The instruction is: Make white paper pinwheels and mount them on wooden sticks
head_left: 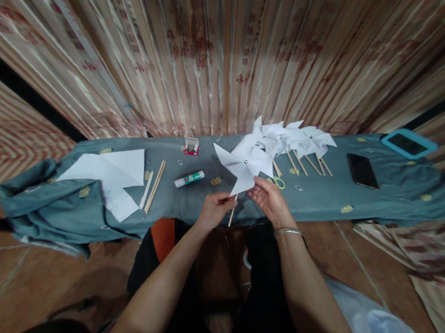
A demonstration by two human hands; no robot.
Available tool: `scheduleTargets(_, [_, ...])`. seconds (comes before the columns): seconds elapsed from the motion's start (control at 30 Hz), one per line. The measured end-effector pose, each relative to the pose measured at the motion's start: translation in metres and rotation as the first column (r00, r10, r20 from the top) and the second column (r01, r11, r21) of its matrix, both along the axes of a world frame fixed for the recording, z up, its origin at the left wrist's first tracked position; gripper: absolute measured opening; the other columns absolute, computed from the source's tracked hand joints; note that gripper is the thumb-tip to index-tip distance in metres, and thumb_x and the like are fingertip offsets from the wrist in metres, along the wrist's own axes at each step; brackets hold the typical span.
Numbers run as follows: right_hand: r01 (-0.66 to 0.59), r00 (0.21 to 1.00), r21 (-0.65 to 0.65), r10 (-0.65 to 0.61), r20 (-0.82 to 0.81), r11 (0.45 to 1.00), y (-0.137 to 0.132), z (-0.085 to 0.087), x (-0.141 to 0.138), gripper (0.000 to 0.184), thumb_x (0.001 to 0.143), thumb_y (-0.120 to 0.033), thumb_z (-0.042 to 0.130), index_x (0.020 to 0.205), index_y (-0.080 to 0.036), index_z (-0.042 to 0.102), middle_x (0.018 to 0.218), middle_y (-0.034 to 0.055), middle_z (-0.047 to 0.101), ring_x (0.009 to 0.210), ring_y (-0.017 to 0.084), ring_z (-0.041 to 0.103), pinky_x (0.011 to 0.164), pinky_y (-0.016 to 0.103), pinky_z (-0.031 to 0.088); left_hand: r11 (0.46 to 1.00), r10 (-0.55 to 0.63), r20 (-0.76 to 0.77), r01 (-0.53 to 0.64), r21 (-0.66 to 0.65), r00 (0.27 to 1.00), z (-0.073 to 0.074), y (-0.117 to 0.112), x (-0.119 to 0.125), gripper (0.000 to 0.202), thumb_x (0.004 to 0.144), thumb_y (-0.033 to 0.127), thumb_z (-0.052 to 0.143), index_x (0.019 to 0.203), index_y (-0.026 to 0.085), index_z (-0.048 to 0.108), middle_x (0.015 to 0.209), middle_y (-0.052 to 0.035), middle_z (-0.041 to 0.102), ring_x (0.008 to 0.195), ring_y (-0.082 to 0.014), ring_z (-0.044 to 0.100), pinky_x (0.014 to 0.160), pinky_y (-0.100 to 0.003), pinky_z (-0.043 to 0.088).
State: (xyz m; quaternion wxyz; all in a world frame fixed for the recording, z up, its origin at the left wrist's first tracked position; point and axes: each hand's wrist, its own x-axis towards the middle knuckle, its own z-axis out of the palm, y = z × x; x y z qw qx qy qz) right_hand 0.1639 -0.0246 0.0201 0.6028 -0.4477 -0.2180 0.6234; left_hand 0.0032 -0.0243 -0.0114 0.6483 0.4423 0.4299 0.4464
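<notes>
Teal cloth (397,195) | left hand (214,208) pinches pinwheel (244,166) stick | right hand (268,197) touches blade

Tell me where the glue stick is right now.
In the head view, the glue stick lies on the grey-green cloth, left of the pinwheel in the hands, between the loose wooden sticks and the small red box.
</notes>
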Motion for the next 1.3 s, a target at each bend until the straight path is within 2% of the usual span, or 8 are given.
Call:
scheduleTargets(0.27, [-0.016, 0.999, 0.015, 0.015, 0.034, 1.0, 0.0003, -0.0015, -0.0031, 0.023, 0.06, -0.029, 0.084, 0.067, -0.019, 0.064, 0.057, -0.001, 0.069, 0.051, 0.013, 0.064, 0.049, 0.021, 0.051, 1.0, 0.012, -0.025, -0.012, 0.003, 1.0, 0.0015, -0.0002, 0.001, 0.022, 0.054, 0.016, 0.078, 0.076, 0.017, 0.078, 0.071, -0.0022, 0.073, 0.065, -0.014, 0.061, 0.067, -0.026, 0.049])
scheduleTargets(0.43, [-0.017, 0.999, 0.039, 0.016, 0.042, 0.999, 0.0004, -0.0053, -0.0044, 0.027, 0.057, -0.033, 0.086, 0.067, -0.019, 0.065, 0.057, -0.0029, 0.067, 0.049, 0.01, 0.06, 0.048, 0.019, 0.049, 1.0, 0.008, -0.024, -0.008, -0.006, 1.0, 0.0026, -0.0004, 0.0002, 0.021, 0.056, 0.013, 0.076, 0.076, 0.017, 0.078, 0.071, -0.0018, 0.072, 0.064, -0.0127, 0.061, 0.068, -0.026, 0.049])
scheduleTargets(0.7, [-0.037, 0.995, 0.058, 0.031, 0.091, 0.998, -0.0004, -0.003, -0.0069, 0.033, 0.054, -0.042, 0.087, 0.061, -0.017, 0.067, 0.053, -0.0017, 0.066, 0.049, 0.008, 0.057, 0.047, 0.018, 0.045, 1.0, 0.018, -0.011, -0.018, -0.019, 1.0, 0.0012, -0.0003, 0.0014, 0.02, 0.055, 0.011, 0.076, 0.074, 0.017, 0.078, 0.067, -0.0007, 0.071, 0.06, -0.0115, 0.06, 0.064, -0.024, 0.048])
scheduleTargets(1.3, [-0.036, 0.997, 0.039, 0.033, 0.074, 0.999, -0.0011, -0.0018, -0.0056, 0.031, 0.054, -0.039, 0.087, 0.067, -0.017, 0.069, 0.059, 0.0004, 0.07, 0.05, 0.008, 0.06, 0.049, 0.018, 0.044, 1.0, 0.03, -0.025, -0.03, 0.001, 0.999, 0.0046, 0.0002, -0.0003, 0.021, 0.051, 0.02, 0.08, 0.072, 0.018, 0.078, 0.065, -0.0005, 0.071, 0.059, -0.0121, 0.06, 0.06, -0.023, 0.048])
